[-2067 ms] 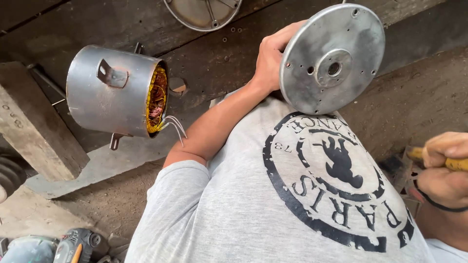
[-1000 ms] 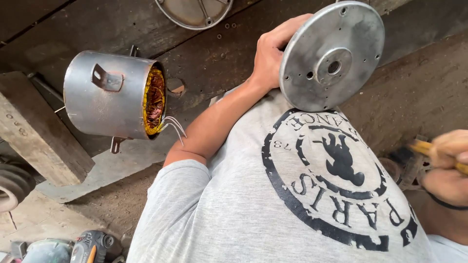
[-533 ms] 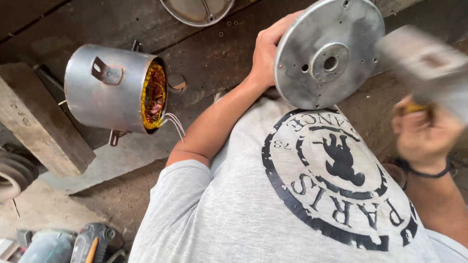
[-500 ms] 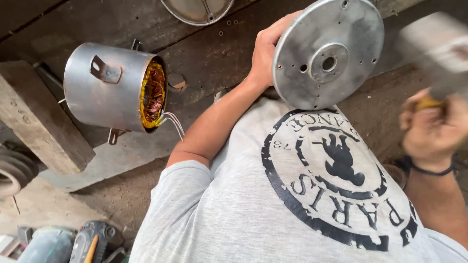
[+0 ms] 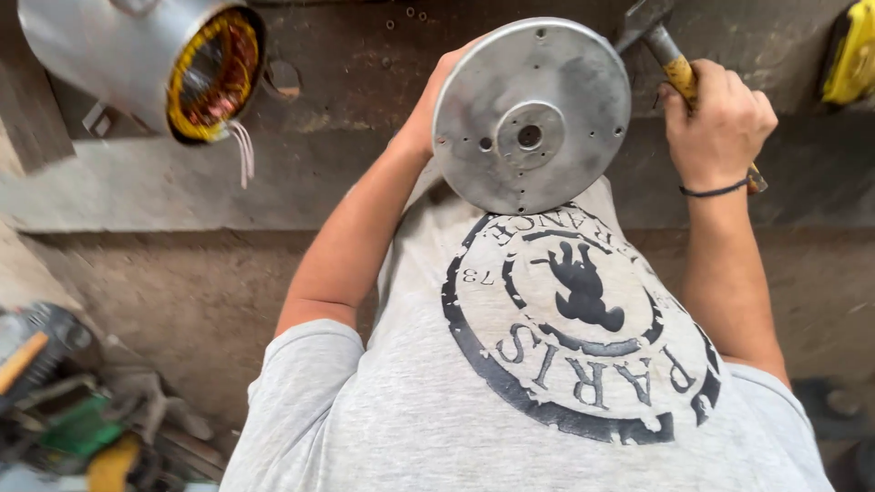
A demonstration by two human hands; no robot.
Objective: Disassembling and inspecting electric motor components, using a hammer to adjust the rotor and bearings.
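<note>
Risk: a glancing hammer (image 5: 670, 55) blow could skid off the round metal end plate (image 5: 531, 117) onto the left hand (image 5: 430, 114), whose fingers wrap its left rim. Right hand (image 5: 717, 123) is clenched on the handle. Plate stands upright before the chest: dull grey, central bore, small holes. Far left, a motor housing (image 5: 146, 59) shows copper windings.
</note>
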